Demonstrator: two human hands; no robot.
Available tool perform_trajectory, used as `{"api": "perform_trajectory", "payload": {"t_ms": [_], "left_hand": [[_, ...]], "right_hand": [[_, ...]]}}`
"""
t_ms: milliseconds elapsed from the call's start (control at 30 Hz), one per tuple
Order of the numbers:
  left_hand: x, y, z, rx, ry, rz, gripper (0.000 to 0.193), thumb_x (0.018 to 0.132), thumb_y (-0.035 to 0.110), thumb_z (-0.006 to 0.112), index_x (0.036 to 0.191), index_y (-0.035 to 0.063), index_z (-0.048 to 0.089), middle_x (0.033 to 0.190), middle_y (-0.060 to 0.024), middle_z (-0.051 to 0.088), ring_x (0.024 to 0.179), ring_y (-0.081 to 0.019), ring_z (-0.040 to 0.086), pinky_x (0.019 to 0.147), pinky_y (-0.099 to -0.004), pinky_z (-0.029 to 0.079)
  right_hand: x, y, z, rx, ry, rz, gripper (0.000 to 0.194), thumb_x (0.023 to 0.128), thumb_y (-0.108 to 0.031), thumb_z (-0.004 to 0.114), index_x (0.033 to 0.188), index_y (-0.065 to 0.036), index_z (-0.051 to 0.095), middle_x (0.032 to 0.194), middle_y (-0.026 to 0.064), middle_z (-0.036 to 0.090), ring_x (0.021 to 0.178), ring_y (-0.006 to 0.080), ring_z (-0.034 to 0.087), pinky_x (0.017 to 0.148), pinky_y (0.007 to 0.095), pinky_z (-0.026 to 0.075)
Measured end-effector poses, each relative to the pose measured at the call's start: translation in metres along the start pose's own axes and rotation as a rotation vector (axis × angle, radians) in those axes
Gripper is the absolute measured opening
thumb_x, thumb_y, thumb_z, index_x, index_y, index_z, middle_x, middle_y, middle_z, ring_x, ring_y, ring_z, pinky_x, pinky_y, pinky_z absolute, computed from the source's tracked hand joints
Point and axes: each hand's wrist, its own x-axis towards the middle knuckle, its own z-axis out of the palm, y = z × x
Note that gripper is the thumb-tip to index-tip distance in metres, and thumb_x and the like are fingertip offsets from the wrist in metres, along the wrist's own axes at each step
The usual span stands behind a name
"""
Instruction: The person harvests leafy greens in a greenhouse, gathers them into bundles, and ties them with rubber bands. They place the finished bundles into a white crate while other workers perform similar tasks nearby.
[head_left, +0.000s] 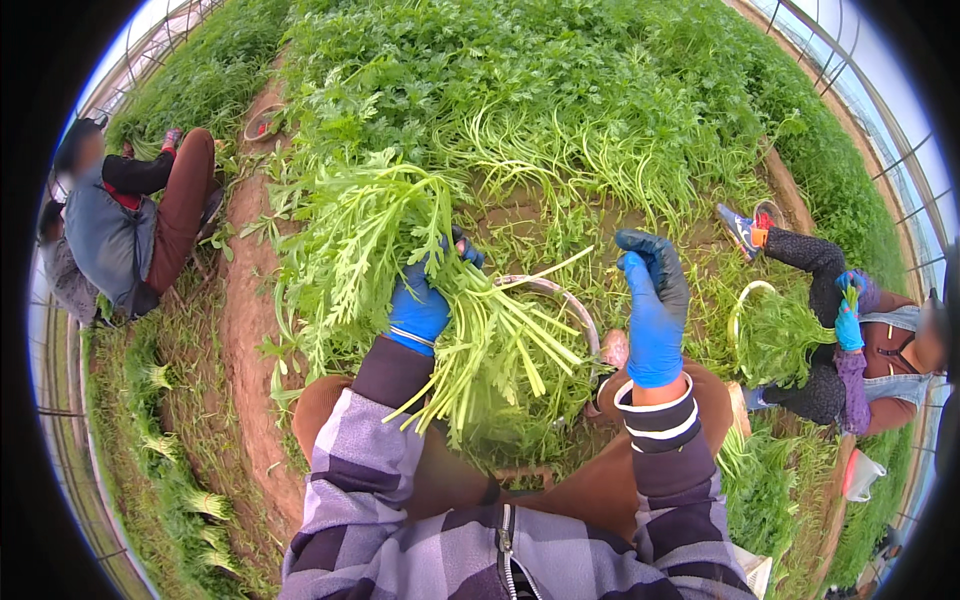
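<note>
My left hand, in a blue glove with a band at the wrist, grips a bunch of leafy greens that look like garland chrysanthemum. The lobed leaves spread up and to the left; the pale cut stems fan out to the lower right. To the right of the stems, apart from them, my right hand is raised in a blue glove with darkened fingers. Its fingers are bent in against the thumb, and I see nothing between them. Below the bunch, the rim of a round container shows between my knees, partly hidden by stems.
Standing greens fill the bed ahead, with leaning stems at its near edge. A person crouches left; another person sits right, holding greens beside a white-rimmed bucket. Tied bundles lie along the lower left.
</note>
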Motion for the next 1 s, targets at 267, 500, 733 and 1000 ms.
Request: {"api": "perform_trajectory", "payload": {"t_ms": [267, 500, 733, 1000], "left_hand": [[-0.012, -0.03, -0.058, -0.12, -0.214, -0.116, 0.045, 0.098, 0.019, 0.049, 0.14, 0.0063, 0.04, 0.136, -0.013, 0.049, 0.117, -0.0268, 0.055, 0.098, -0.0416, 0.047], [-0.002, -0.017, -0.059, 0.606, 0.274, 0.34, 0.028, 0.093, 0.017, 0.056, 0.115, 0.0003, 0.057, 0.096, -0.0133, 0.061, 0.087, -0.0282, 0.06, 0.081, -0.0398, 0.052], [-0.008, 0.047, -0.033, -0.07, 0.276, 0.347, 0.023, 0.085, 0.011, 0.065, 0.106, 0.0022, 0.064, 0.086, -0.0085, 0.062, 0.078, -0.0253, 0.059, 0.085, -0.0401, 0.048], [-0.013, 0.043, -0.03, -0.098, 0.323, 0.265, 0.02, 0.087, 0.012, 0.062, 0.104, 0.0018, 0.064, 0.088, -0.0101, 0.063, 0.08, -0.0263, 0.058, 0.084, -0.0413, 0.049]], "right_hand": [[-0.046, 0.033, 0.057, -0.978, -0.652, -0.42, 0.035, 0.084, -0.022, 0.062, 0.116, -0.008, 0.056, 0.097, 0.0084, 0.065, 0.097, 0.0258, 0.06, 0.091, 0.0403, 0.044], [-0.039, 0.054, 0.03, -0.997, -0.744, -0.34, 0.022, 0.081, -0.026, 0.061, 0.092, -0.007, 0.062, 0.082, 0.0147, 0.063, 0.08, 0.0351, 0.061, 0.072, 0.0454, 0.049], [-0.043, 0.091, -0.02, -1.356, -1.195, 0.01, 0.022, 0.081, -0.027, 0.061, 0.093, -0.009, 0.066, 0.085, 0.0129, 0.067, 0.085, 0.0322, 0.064, 0.075, 0.0448, 0.049], [-0.025, 0.019, 0.0, -0.929, -0.604, -0.325, 0.02, 0.08, -0.012, 0.065, 0.1, -0.014, 0.067, 0.09, 0.0072, 0.064, 0.085, 0.0289, 0.06, 0.077, 0.0408, 0.046]]}}
